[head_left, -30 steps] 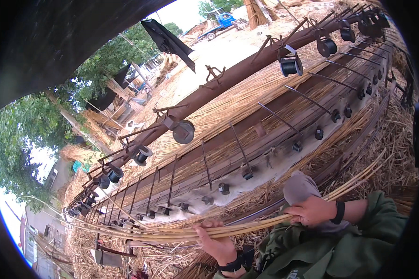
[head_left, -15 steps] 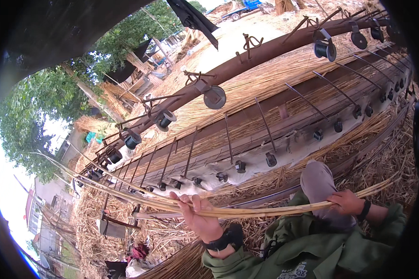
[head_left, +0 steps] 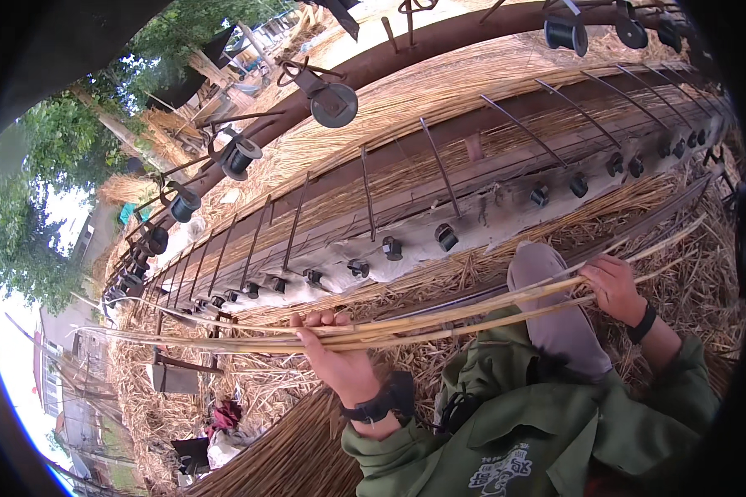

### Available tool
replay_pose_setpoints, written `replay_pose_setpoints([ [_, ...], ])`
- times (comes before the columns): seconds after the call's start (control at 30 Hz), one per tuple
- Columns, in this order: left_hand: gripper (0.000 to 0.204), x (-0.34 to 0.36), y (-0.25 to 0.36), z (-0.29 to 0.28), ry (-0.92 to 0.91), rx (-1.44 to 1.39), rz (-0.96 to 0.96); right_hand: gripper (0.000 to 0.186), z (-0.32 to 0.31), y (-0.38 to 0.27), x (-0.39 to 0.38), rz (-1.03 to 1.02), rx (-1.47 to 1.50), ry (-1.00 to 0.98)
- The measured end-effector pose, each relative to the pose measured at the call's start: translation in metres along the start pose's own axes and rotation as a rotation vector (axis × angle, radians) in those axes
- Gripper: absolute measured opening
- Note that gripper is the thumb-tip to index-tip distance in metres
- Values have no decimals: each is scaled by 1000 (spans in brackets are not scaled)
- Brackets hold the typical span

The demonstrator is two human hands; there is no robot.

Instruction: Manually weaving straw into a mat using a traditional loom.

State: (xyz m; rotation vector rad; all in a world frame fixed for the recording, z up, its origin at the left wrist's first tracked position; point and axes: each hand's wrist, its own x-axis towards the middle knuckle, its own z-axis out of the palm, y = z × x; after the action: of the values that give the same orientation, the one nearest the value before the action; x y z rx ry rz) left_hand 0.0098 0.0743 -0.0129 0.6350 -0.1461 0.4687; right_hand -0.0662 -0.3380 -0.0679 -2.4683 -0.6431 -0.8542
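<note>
Several long pale reeds (head_left: 481, 306) lie across my body, their far ends reaching out to the left. My left hand (head_left: 336, 356) is closed on them near the middle, fingertips curled up behind the stems. Toward the reeds' right end my right hand (head_left: 609, 290) grips them, with some stems fanned slightly apart. Beyond them stretches a rusty metal frame with a row of thin rods (head_left: 441, 166), dark weights (head_left: 446, 237) along a whitish strip (head_left: 506, 224), and a bed of laid reeds (head_left: 506, 83).
A rusty pipe (head_left: 439, 40) carries hanging spools (head_left: 240, 156) across the top. Loose straw (head_left: 249, 373) surrounds me, with a reed pile (head_left: 282, 455) at lower left and a grey box (head_left: 172, 377) on the frame's near side. Trees (head_left: 83, 157) stand behind at left.
The view has shifted, with the frame sitting higher in it. Both hands still hold the reeds; my right hand has risen and the stems near it are more fanned out.
</note>
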Motion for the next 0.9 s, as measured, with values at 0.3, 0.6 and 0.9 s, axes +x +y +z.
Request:
replay_pose_setpoints([
  [0.3, 33, 28, -45, -33, -21, 443, -34, 16, -84, 44, -3, -54, -413, 175],
  [0.6, 41, 34, -65, -31, -184, 633, 171, 14, -131, 109, 57, 144, -771, 246],
  [0.9, 55, 55, -52, -29, -321, 360, 95, 13, -86, 101, 86, 19, -702, 114],
])
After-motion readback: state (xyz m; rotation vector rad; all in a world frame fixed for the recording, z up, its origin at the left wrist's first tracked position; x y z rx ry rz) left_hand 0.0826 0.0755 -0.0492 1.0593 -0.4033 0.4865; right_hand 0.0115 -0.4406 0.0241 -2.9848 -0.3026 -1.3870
